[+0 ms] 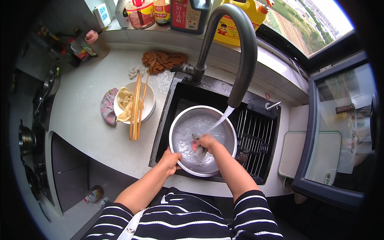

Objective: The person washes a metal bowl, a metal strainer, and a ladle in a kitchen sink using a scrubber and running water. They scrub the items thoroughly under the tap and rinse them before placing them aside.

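A round steel basin (231,159) with water in it sits in the black sink (168,116). My left hand (171,161) is closed on the basin's left rim, the thumb at the edge and the fingers against the outer wall. Inside the basin, my right hand (206,142) grips a crumpled grey-and-pink cloth (195,146) at the water; its exact kind is unclear. From the dark gooseneck faucet (249,60) a stream of water (222,118) runs into the basin, just beyond my right hand.
On the left counter stands a white bowl (149,102) with yellowish pieces and several long chopsticks (136,108) across it. Rags (164,61) lie behind. A metal rack (250,140) fills the sink's right side. Bottles line the sill; an open window (336,132) stands right.
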### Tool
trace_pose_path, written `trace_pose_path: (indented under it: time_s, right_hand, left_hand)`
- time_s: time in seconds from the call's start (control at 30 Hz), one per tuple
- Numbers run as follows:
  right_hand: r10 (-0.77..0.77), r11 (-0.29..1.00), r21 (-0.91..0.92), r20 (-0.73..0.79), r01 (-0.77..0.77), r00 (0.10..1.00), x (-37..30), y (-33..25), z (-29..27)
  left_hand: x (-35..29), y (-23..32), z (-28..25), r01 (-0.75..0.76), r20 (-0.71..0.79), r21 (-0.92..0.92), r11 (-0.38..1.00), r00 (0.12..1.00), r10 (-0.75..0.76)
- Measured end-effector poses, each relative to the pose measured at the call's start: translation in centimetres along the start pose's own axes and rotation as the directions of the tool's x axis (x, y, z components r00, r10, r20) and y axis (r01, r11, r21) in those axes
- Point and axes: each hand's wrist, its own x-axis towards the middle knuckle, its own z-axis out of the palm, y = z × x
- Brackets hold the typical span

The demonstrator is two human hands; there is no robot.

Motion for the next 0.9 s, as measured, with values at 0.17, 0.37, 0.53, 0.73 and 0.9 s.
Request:
trace_pose_path:
  time_s: [0.17, 0.37, 0.53, 0.73, 0.9]
  right_hand:
    - [-0.109, 0.974, -0.212, -0.124, 0.081, 0.986, -0.1, -1.8, -0.3]
    - [-0.032, 0.982, -0.177, 0.21, 0.07, 0.977, -0.5, 0.1, 4.4]
    - [-0.566, 0.608, -0.692, -0.035, 0.389, 0.823, 2.0, -3.0, 1.7]
    - [-0.437, 0.495, -0.858, -0.112, 0.135, 0.892, 0.4, -2.5, -3.5]
    - [0.04, 0.426, -0.904, 0.027, 0.007, 0.999, -0.6, 2.3, -4.2]
  left_hand:
    - [-0.8, -0.1, 0.2, -0.027, 0.013, 0.063, 0.998, 1.0, 0.026]
    - [-0.5, -0.3, 0.2, -0.003, 0.03, 0.085, 0.996, 1.0, 0.0]
    - [-1.0, -0.2, 0.2, -0.017, 0.044, 0.106, 0.994, 0.999, 0.013]
    - [-0.9, -0.2, -0.1, -0.02, 0.051, 0.086, 0.996, 0.999, 0.016]
    - [-0.5, -0.5, 0.1, -0.026, 0.013, 0.093, 0.995, 1.0, 0.025]
